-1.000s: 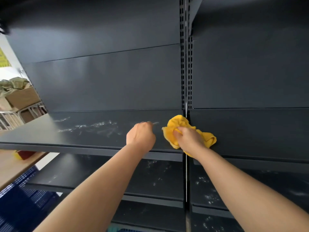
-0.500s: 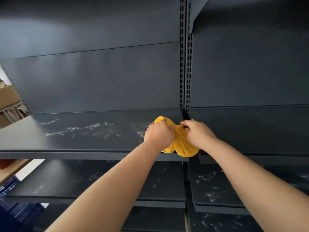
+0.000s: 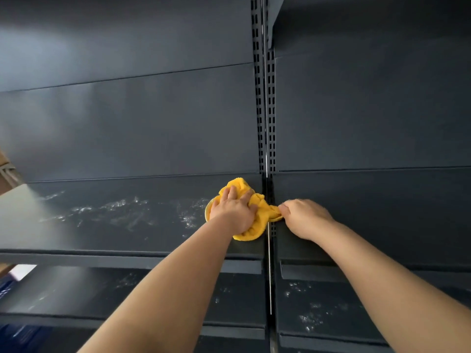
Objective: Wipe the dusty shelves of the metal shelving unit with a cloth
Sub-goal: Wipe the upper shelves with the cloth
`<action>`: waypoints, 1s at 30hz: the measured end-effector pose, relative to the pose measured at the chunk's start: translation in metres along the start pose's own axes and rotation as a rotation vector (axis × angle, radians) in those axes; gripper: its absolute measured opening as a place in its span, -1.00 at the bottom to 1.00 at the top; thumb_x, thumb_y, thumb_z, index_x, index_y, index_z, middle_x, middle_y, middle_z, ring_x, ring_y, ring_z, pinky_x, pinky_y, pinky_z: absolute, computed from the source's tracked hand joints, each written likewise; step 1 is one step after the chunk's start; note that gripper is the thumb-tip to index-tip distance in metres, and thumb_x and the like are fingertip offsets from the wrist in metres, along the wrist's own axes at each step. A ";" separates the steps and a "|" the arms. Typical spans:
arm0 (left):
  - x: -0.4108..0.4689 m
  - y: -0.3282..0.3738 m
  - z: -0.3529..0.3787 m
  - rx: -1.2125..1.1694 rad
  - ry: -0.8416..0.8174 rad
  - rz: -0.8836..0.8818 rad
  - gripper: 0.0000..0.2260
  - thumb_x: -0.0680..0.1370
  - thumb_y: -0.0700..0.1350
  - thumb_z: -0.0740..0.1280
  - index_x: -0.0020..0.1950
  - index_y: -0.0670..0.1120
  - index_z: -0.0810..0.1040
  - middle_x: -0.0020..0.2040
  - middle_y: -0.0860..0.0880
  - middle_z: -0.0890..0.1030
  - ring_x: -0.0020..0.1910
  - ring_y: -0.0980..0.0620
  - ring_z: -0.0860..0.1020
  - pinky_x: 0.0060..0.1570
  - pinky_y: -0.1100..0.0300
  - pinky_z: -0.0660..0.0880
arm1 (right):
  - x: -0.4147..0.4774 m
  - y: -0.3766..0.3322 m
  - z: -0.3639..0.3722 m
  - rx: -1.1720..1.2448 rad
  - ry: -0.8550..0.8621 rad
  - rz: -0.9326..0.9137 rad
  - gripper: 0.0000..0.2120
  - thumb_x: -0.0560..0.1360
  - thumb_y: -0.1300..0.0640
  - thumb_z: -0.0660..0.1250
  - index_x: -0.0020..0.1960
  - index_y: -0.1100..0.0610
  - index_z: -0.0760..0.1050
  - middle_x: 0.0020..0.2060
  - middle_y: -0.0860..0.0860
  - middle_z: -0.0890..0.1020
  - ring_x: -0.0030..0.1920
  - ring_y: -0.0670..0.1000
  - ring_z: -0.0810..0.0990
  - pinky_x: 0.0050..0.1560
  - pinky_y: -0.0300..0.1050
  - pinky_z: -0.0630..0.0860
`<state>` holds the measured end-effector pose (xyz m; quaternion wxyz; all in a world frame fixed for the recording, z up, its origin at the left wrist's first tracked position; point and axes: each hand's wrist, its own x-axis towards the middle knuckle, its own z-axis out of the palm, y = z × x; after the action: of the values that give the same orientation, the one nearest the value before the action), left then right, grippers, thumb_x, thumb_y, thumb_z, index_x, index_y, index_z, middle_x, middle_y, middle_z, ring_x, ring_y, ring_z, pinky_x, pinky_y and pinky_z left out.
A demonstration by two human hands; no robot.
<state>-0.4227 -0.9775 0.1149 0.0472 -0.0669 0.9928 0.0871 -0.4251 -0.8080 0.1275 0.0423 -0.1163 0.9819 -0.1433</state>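
Observation:
A yellow cloth (image 3: 257,202) lies bunched on the dark metal shelf (image 3: 127,225), close to the slotted upright (image 3: 266,123) between two bays. My left hand (image 3: 233,212) presses flat on top of the cloth, fingers spread over it. My right hand (image 3: 304,217) rests on the right bay's shelf (image 3: 382,212) and pinches the cloth's right corner across the gap. White dust streaks (image 3: 114,207) cover the left shelf to the left of the cloth.
Lower shelves (image 3: 318,314) below carry more white dust patches. The dark back panel (image 3: 153,123) rises behind the shelf. At the far left edge a cardboard box and a wooden surface show (image 3: 5,174). Blue crates (image 3: 10,335) sit at the bottom left.
The cloth passed from my right hand to under my left hand. My left hand moved onto it and flattened; my right hand shifted right, keeping only a corner.

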 end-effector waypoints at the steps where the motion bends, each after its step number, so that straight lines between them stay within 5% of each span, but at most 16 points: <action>1: 0.004 0.000 0.000 0.001 0.004 0.001 -0.52 0.64 0.21 -0.09 0.57 0.22 -0.06 0.60 -0.02 -0.17 0.57 -0.05 -0.20 0.51 -0.10 -0.15 | 0.004 -0.002 0.000 -0.025 -0.009 0.002 -0.59 0.65 -0.07 -0.07 0.04 0.10 0.49 0.04 0.09 0.58 0.02 0.12 0.54 -0.07 -0.03 0.44; 6: 0.022 -0.003 0.001 0.002 0.028 -0.004 -0.53 0.65 0.18 -0.09 0.57 0.22 -0.05 0.60 0.00 -0.15 0.57 -0.03 -0.19 0.51 -0.08 -0.14 | 0.009 -0.005 0.003 -0.101 0.009 -0.017 -0.52 0.63 -0.17 -0.06 0.04 0.13 0.50 -0.04 0.09 0.58 -0.05 0.12 0.55 -0.19 -0.06 0.41; 10: 0.037 -0.005 0.001 0.006 0.039 0.003 -0.53 0.65 0.18 -0.10 0.57 0.22 -0.03 0.60 0.01 -0.13 0.57 -0.04 -0.17 0.51 -0.11 -0.11 | 0.004 -0.004 0.007 -0.099 0.056 -0.051 -0.58 0.60 -0.21 0.02 0.05 0.08 0.46 -0.03 0.08 0.59 -0.02 0.13 0.56 -0.09 -0.01 0.47; 19: 0.061 -0.026 -0.008 -0.019 -0.001 0.041 -0.55 0.67 0.12 -0.11 0.58 0.21 -0.03 0.60 0.00 -0.14 0.57 -0.02 -0.16 0.52 -0.07 -0.09 | -0.003 -0.037 0.010 -0.113 0.130 -0.090 -0.69 0.61 -0.02 0.13 0.30 0.07 0.35 0.20 0.05 0.52 0.20 0.11 0.49 0.03 0.01 0.43; 27: 0.065 -0.096 -0.021 -0.017 -0.005 -0.035 -0.54 0.67 0.07 -0.09 0.58 0.19 -0.06 0.60 -0.04 -0.16 0.57 -0.05 -0.14 0.52 -0.03 -0.08 | 0.013 -0.096 0.029 -0.140 0.114 -0.093 -0.63 0.63 0.00 0.10 0.41 0.04 0.26 0.17 0.06 0.55 0.12 0.11 0.55 -0.16 -0.08 0.36; 30: 0.068 -0.138 -0.027 -0.020 0.002 -0.069 -0.54 0.67 0.07 -0.09 0.59 0.18 -0.06 0.60 -0.04 -0.15 0.57 -0.06 -0.13 0.52 -0.04 -0.06 | 0.019 -0.117 0.036 -0.148 0.116 -0.078 -0.68 0.63 0.05 0.10 0.35 0.08 0.38 0.13 0.06 0.57 0.09 0.11 0.56 -0.16 -0.10 0.38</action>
<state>-0.4728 -1.1257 0.1111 0.0486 -0.1014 0.9891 0.0951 -0.4143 -0.9314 0.1262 -0.0289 -0.1490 0.9853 -0.0784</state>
